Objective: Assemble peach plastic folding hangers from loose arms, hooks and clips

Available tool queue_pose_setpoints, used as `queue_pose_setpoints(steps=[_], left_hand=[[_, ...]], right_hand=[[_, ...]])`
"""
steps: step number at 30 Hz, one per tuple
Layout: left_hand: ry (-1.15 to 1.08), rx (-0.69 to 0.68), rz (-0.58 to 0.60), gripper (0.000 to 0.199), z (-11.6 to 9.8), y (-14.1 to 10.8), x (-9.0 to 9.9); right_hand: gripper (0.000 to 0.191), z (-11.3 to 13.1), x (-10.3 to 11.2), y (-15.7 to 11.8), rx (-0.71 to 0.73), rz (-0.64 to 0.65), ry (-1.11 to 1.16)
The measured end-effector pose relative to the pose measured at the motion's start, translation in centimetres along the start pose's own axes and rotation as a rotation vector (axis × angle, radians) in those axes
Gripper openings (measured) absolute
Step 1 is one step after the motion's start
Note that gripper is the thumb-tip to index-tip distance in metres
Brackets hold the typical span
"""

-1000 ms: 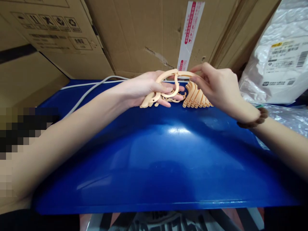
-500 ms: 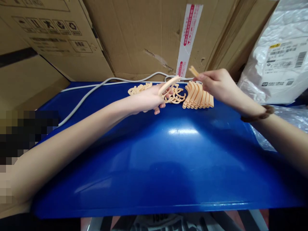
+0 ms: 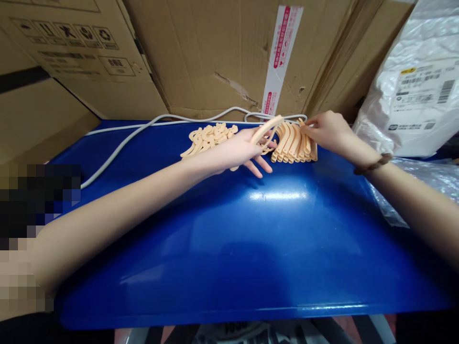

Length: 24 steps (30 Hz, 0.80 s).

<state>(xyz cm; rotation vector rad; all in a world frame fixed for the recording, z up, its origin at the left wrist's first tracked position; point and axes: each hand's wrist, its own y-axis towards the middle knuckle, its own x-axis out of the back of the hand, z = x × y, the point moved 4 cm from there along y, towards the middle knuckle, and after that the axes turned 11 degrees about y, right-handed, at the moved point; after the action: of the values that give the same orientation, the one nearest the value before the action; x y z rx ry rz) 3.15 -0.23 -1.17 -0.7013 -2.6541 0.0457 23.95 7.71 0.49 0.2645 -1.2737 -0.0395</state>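
A slim, curved beige piece is held at the thumb side of my left hand, whose lower fingers stretch out over the blue table. Its exact kind does not show. My right hand is closed in a pinch on the top of another curved beige piece, which meets the right part of a neat row of like pieces. Left of and partly behind my left hand lies a loose pile of curved beige pieces; more of them show between its fingers.
Cardboard boxes stand along the back of the blue table. A white cable runs over the table's back left. At the right are a white wrapped parcel and clear plastic wrap.
My right hand has come down with its piece onto the row. My left hand has shifted right, still with its curved piece, and its lower fingers have spread.
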Motion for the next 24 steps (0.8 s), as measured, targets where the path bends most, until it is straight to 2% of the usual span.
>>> queue_pose_setpoints(steps=[3, 7, 11, 17, 20, 22, 23, 24], left_hand=[[-0.019, 0.032, 0.018, 0.064, -0.3, 1.4, -0.9], [-0.051, -0.021, 0.081, 0.072, -0.7, 2.8, -1.4], [-0.039, -0.016, 0.050, 0.072, -0.7, 3.0, -1.2], [-0.053, -0.027, 0.040, 0.060, -0.8, 2.8, -1.1], [-0.079, -0.027, -0.098, 0.034, -0.7, 3.2, -0.1], [-0.068, -0.030, -0.237, 0.013, -0.7, 3.4, 0.9], [-0.060, -0.041, -0.294, 0.025, -0.8, 3.5, 1.3], [-0.051, -0.053, -0.325, 0.039, -0.9, 3.4, 1.5]], right_hand=[[0.037, -0.1, -0.4, 0.0, 0.006, 0.001, -0.012], [0.040, 0.0, -0.6, -0.1, 0.007, -0.007, -0.007], [0.046, 0.4, -0.5, -0.2, 0.024, -0.026, 0.038], [0.035, 0.7, -0.1, -0.5, 0.005, -0.058, 0.034], [0.037, 1.5, 0.8, -1.3, 0.033, -0.149, 0.062], [0.050, 2.8, 1.2, -2.2, 0.143, -0.174, 0.208], [0.059, 3.7, 1.3, -2.8, 0.216, -0.157, 0.331], [0.065, 4.7, 1.2, -3.4, 0.289, -0.082, 0.474]])
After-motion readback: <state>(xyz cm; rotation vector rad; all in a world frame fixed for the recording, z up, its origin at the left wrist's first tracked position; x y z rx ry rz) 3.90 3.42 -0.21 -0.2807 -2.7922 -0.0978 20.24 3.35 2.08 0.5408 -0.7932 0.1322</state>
